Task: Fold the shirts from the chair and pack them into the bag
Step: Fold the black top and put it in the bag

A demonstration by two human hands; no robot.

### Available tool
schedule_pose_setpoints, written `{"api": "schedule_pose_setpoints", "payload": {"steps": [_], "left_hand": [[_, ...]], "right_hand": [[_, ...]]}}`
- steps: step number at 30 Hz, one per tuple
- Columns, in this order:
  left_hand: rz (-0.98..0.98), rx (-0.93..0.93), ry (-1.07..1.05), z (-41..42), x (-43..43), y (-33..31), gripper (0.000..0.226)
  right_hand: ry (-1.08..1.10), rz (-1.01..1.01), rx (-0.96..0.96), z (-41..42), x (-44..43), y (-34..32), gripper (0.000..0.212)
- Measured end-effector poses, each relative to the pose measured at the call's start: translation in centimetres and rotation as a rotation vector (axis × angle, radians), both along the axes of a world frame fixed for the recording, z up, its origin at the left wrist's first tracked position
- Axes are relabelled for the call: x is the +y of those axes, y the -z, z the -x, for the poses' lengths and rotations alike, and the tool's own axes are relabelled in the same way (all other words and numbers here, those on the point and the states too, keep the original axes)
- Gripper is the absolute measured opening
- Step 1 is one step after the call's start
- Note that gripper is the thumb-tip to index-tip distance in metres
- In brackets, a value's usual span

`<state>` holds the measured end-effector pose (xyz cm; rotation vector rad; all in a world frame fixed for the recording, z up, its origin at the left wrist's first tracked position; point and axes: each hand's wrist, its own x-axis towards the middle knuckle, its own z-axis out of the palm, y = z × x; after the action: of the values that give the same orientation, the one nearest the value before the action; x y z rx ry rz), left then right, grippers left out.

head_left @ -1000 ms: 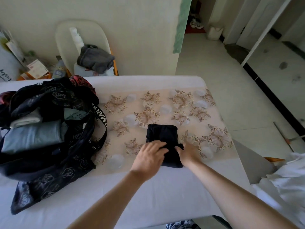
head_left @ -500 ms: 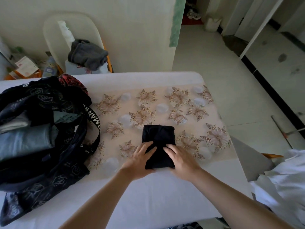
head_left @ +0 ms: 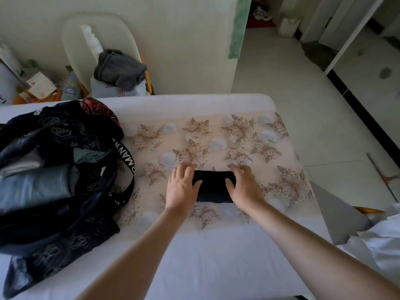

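Progress: the black shirt (head_left: pixel 213 187) is folded shorter than a moment ago, a compact bundle between my hands. My left hand (head_left: pixel 183 188) and right hand (head_left: pixel 245 188) grasp its ends, thumbs on top. I judge packing comes next, with the bag (head_left: pixel 86 234) lying out beyond my left hand.

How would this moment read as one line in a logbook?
left hand: grips shirt, left end | right hand: grips right end | shirt: folded, on table | bag: open, partly packed | chair: grey garment on it
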<state>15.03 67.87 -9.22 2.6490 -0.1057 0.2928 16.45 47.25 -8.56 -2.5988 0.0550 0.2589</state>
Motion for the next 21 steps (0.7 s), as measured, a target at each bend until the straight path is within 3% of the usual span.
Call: {"api": "schedule_pose_setpoints", "payload": {"steps": [2, 4, 7, 10, 14, 18, 21], "left_hand": [[-0.112, -0.151, 0.185, -0.2, -1.2, 0.4, 0.033], [-0.167, -0.076, 0.279, -0.2, -1.9, 1.6, 0.042], [-0.232, 0.134, 0.273, -0.1, -1.7, 2.9, 0.059], [-0.184, 0.298, 0.298, -0.8, -1.6, 3.0, 0.061], [-0.003, 0.569, 0.224, -2.7, -1.8, 2.7, 0.056], [0.137, 0.606, 0.092, -3.7, -2.1, 2.1, 0.056], [0.237, 0.654, -0.131, -3.3, -1.8, 1.5, 0.072]], "right_hand": [[-0.17, 0.133, -0.2, -0.2, 0.4, 0.5, 0.042], [-0.333, 0.146, -0.298, -0.7, 0.7, 0.9, 0.043], [-0.444, 0.119, -0.165, -0.7, 0.9, 1.6, 0.059], [-0.455, 0.168, -0.02, -0.4, 0.2, 2.8, 0.079], [-0.398, 0.083, 0.101, -1.1, 0.4, 2.8, 0.068], [-0.392, 0.065, 0.127, -1.7, 0.2, 3.0, 0.066], [-0.409, 0.062, 0.107, -1.2, -0.2, 3.3, 0.067]]}}
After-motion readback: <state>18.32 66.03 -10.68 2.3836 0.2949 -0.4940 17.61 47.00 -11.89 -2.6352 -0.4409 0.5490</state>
